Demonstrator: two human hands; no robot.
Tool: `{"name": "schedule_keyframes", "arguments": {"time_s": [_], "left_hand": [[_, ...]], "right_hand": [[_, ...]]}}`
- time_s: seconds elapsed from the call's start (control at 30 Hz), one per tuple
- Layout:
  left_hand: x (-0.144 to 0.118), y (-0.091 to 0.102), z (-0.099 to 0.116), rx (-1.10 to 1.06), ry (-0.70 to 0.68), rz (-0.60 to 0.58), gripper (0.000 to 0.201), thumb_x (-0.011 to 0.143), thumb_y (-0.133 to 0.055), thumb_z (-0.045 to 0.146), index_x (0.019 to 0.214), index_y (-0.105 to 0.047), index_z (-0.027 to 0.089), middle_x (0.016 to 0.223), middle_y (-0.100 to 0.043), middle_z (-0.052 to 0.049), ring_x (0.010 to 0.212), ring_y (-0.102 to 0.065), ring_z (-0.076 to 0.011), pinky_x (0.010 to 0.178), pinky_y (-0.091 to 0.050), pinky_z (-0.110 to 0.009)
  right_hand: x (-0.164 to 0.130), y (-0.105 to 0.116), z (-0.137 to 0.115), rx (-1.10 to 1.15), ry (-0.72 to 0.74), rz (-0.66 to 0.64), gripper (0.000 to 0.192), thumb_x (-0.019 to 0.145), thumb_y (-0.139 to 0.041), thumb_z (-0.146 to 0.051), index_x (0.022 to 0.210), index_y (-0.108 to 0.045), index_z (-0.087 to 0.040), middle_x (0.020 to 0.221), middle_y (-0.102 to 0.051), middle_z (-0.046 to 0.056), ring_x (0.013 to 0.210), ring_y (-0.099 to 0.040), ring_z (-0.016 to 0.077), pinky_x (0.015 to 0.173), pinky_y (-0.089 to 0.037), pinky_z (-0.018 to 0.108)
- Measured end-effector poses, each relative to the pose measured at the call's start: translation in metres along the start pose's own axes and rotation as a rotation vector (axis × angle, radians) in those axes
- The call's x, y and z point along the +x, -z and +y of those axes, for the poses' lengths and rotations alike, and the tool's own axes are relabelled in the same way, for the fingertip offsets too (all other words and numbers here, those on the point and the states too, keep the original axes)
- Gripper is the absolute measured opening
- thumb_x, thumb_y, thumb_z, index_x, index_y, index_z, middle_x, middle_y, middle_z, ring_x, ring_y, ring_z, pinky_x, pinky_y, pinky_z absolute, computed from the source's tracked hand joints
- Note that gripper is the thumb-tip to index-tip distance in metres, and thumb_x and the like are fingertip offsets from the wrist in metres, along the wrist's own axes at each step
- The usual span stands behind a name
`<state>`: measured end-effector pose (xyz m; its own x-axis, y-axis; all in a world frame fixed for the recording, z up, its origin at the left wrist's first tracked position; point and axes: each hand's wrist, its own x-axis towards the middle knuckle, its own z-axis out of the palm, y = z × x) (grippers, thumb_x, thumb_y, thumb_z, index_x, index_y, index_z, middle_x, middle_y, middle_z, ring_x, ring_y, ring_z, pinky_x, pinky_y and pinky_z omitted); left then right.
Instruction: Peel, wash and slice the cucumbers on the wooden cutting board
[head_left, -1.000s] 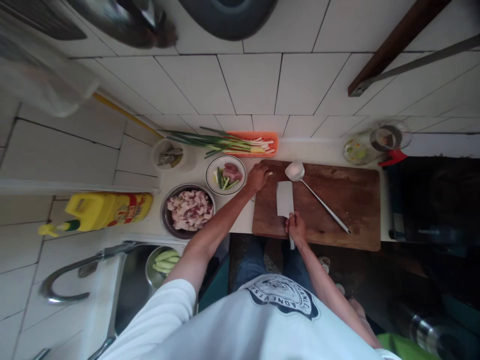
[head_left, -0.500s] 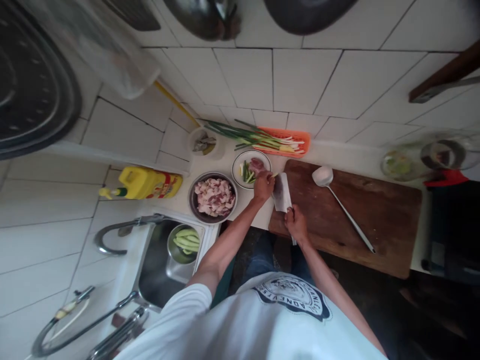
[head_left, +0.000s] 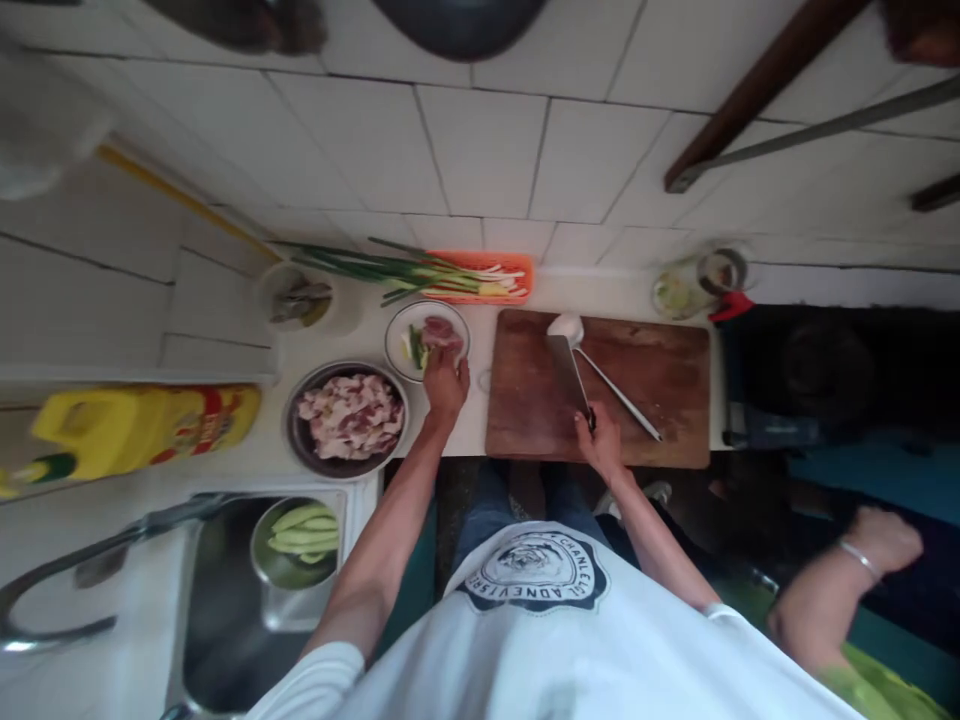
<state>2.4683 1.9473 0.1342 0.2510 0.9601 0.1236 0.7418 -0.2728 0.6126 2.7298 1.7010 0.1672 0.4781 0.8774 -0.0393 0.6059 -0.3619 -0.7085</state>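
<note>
My left hand [head_left: 445,384] is at the near right edge of a small white plate [head_left: 393,362]. Its fingers are drawn together over the food, and whatever they hold is hidden. On the plate lie a piece of raw meat [head_left: 441,332] and cut green scallion pieces [head_left: 415,346]. My right hand [head_left: 601,442] is closed round the handle of a cleaver [head_left: 571,372], its blade tilted over the wooden cutting board [head_left: 521,400]. Beside the blade a metal ladle [head_left: 621,398] rests on the board, its bowl partly behind the cleaver's tip.
A bowl of raw meat chunks [head_left: 351,418] stands left of the plate. Behind are an orange basket [head_left: 480,275] with scallions [head_left: 360,268]. Green vegetables [head_left: 304,530] sit in a bowl in the sink [head_left: 225,620]. Another person's arm [head_left: 832,590] appears at lower right.
My left hand has moved from beside the blade back to the plate. The cleaver has moved right, over the board towards the ladle. The view has shifted right, and another person's arm has appeared.
</note>
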Motion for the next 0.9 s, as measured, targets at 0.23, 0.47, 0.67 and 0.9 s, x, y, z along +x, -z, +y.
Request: {"name": "schedule_keyframes", "arguments": {"time_s": [0.23, 0.47, 0.67, 0.9], "left_hand": [[0.004, -0.107, 0.119, -0.201, 0.081, -0.249, 0.035, 0.102, -0.067, 0.031, 0.135, -0.068, 0.021, 0.122, -0.077, -0.013, 0.105, -0.075, -0.0259, 0.099, -0.055, -0.038], [0.066, -0.169, 0.147, -0.314, 0.241, -0.234, 0.02, 0.094, -0.071, 0.027, 0.107, -0.077, 0.013, 0.106, -0.08, -0.018, 0.104, -0.076, -0.029, 0.093, -0.057, -0.038], [0.036, -0.126, 0.133, -0.436, 0.414, -0.234, 0.02, 0.093, -0.069, 0.038, 0.097, -0.073, 0.019, 0.082, -0.075, -0.008, 0.082, -0.077, -0.0233, 0.074, -0.06, -0.034], [-0.013, -0.035, 0.114, -0.683, 0.568, -0.029, 0.031, 0.071, -0.078, 0.044, 0.08, -0.059, 0.021, 0.062, -0.063, 0.005, 0.057, -0.071, -0.0178, 0.053, -0.059, -0.028]], "right_hand": [[0.038, 0.099, 0.087, -0.455, -0.001, 0.068, 0.052, 0.105, -0.044, -0.031, 0.151, -0.066, -0.02, 0.125, -0.07, 0.017, 0.097, -0.068, 0.0282, 0.082, -0.056, 0.039], [0.104, 0.112, 0.152, -0.593, 0.075, 0.0, 0.058, 0.105, -0.042, -0.017, 0.159, -0.062, -0.023, 0.123, -0.067, 0.019, 0.102, -0.06, 0.0287, 0.092, -0.05, 0.043], [0.117, 0.11, 0.178, -0.563, 0.123, -0.097, 0.052, 0.107, -0.048, -0.018, 0.156, -0.065, -0.023, 0.128, -0.067, 0.019, 0.115, -0.056, 0.0319, 0.102, -0.047, 0.048], [0.076, 0.129, 0.149, -0.184, 0.055, 0.033, 0.045, 0.111, -0.049, -0.035, 0.144, -0.072, -0.015, 0.134, -0.072, 0.018, 0.127, -0.062, 0.0294, 0.114, -0.046, 0.045]]}}
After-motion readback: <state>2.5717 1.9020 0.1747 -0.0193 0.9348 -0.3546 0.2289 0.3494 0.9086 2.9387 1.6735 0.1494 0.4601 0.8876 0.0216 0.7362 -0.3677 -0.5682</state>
